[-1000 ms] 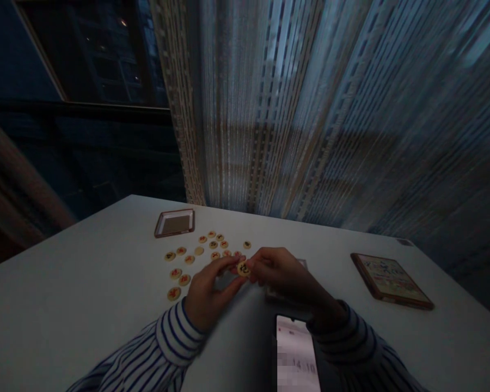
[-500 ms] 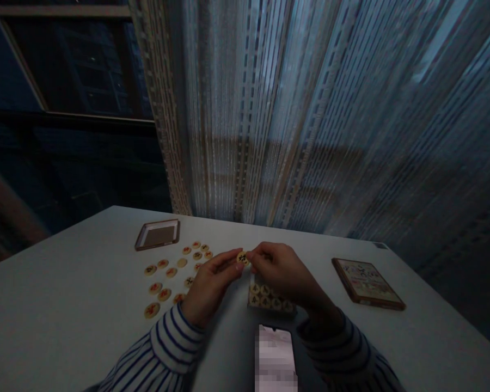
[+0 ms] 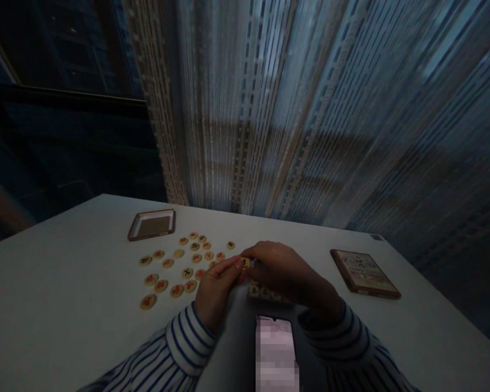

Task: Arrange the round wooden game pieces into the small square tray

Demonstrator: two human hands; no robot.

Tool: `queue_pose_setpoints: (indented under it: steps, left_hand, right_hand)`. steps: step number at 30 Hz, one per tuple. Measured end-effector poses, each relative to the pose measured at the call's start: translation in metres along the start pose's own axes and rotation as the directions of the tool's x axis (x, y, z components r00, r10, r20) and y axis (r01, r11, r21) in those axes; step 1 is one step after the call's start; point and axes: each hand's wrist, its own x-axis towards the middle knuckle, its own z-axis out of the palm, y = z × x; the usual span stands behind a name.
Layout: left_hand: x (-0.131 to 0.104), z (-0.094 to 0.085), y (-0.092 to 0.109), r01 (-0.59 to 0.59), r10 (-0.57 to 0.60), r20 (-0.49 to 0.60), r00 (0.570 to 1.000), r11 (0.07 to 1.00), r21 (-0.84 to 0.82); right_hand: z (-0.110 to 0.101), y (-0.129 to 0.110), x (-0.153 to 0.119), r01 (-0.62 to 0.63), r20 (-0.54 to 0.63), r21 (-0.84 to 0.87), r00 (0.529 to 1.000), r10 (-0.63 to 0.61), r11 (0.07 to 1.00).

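A round Chinese chess piece (image 3: 245,263) with a dark character is pinched between my two hands, above the table. The fingertips of my left hand (image 3: 217,291) close on its left side. From the other side, the thumb and fingers of my right hand (image 3: 281,272) grip it. Below my right hand stands a small box (image 3: 251,296) with rows of chess pieces in it; the hand hides most of it. Loose chess pieces (image 3: 160,285), some with red and some with dark characters, lie scattered left of my left hand. One dark-marked piece (image 3: 231,245) sits apart, beyond my fingers.
A shallow brown-rimmed tray or lid (image 3: 131,236) lies at the back left of the white table (image 3: 77,288). To the right is a flat case (image 3: 365,274) with a printed top. A phone (image 3: 275,348) lies in front of the box. Behind the table hangs a string curtain (image 3: 237,136).
My hands have drawn closer together around the piece, and my left hand has shifted slightly right. My right hand covers more of the box. The camera view has tilted slightly.
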Motion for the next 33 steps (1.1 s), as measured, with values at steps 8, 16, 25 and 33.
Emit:
queue_pose_setpoints:
  steps: [8, 16, 25, 33]
  left_hand:
    - [-0.006, 0.001, -0.001, -0.020, 0.021, 0.065, 0.998, 1.000, -0.018]
    - [-0.005, -0.001, -0.003, -0.004, 0.004, 0.028, 1.000, 1.000, -0.007]
    - [-0.003, -0.002, -0.003, -0.038, 0.036, 0.034, 0.999, 0.997, 0.069]
    - [-0.005, 0.000, 0.003, -0.148, 0.169, -0.029, 0.985, 0.921, 0.360]
  right_hand:
    - [-0.008, 0.001, -0.005, 0.016, -0.035, -0.031, 0.999, -0.017, 0.999]
    - [-0.009, 0.001, -0.006, 0.036, -0.031, -0.033, 0.999, -0.037, 0.999]
    - [-0.011, 0.001, -0.007, 0.038, -0.042, -0.062, 0.998, -0.041, 0.997]
    - [-0.025, 0.018, -0.015, -0.060, -0.069, -0.106, 0.996, 0.053, 0.993]
